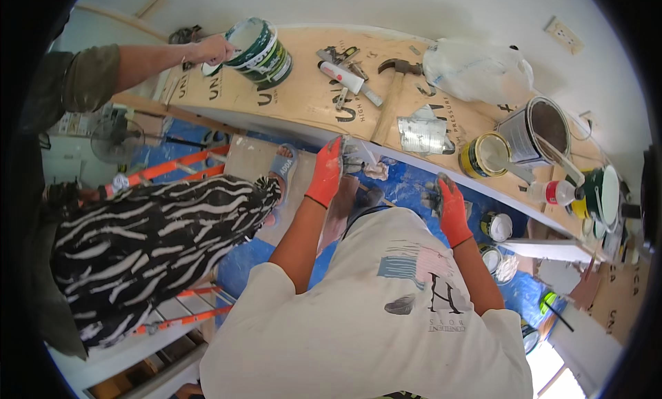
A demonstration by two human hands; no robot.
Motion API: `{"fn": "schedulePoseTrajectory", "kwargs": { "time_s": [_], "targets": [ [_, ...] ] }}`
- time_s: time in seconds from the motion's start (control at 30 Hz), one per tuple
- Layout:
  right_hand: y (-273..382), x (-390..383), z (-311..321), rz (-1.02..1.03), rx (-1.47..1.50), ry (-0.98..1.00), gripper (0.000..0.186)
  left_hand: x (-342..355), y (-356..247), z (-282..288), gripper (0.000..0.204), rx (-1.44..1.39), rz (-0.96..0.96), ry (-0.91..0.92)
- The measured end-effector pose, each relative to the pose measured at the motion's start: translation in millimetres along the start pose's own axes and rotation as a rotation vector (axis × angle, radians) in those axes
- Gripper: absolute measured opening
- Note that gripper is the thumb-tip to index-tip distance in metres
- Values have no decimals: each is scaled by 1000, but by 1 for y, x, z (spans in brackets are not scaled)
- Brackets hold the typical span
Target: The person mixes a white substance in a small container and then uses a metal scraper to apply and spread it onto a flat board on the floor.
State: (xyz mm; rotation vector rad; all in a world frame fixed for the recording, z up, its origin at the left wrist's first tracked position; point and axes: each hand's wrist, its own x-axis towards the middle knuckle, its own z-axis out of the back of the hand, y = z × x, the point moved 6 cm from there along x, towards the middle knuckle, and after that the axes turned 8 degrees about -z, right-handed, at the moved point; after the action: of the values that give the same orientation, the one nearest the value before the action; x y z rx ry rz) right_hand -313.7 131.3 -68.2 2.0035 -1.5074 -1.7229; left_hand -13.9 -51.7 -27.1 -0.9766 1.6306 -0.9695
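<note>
Surface (303, 51) spread with tools and opened containers; left hand (325, 173) and right hand (452, 209) held along its front side.
Left fingers are raised close to the white front panel (483, 190); right fingers are half curled before it, farther along; whether anything is gripped by either cannot be told. Beyond the left fingers, a white tube (341, 76) is seen; between the two sets of fingers, farther in, a hammer (392, 103) and silver sheet (423, 132) are laid. Past the right fingers, an open yellow can (485, 155) is stood. Stage, as judged: preparation is done, containers being uncovered; tools are left unstowed, and completion of the panel cannot be confirmed.
</note>
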Motion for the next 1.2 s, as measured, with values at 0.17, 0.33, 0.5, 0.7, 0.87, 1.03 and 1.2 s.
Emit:
{"fn": "schedulePoseTrajectory", "kwargs": {
  "time_s": [0.17, 0.33, 0.5, 0.7, 0.87, 1.03, 1.2],
  "targets": [
    [6, -14, 29, -63, -236, 25, 42, -46, 14, -6, 46, -137, 71, -170],
    [30, -17, -3, -4, -392, 153, 39, -51, 5, 9, 43, -233, 0, -264],
    [80, -1, -66, 86, -639, 220, 38, 2, -17, 49, 45, -258, -53, -297],
    [146, 48, -204, 406, -758, 235, 51, 99, -56, 117, 51, -275, -197, -470],
    [194, 115, -347, 490, -893, 243, 67, 145, -78, 168, 53, -324, -239, -565],
    [212, 194, -477, 487, -1016, 172, 88, 152, -79, 191, 53, -325, -252, -609],
    [214, 248, -532, 504, -1074, 147, 83, 143, -62, 202, 52, -343, -204, -652]
  ]
}}
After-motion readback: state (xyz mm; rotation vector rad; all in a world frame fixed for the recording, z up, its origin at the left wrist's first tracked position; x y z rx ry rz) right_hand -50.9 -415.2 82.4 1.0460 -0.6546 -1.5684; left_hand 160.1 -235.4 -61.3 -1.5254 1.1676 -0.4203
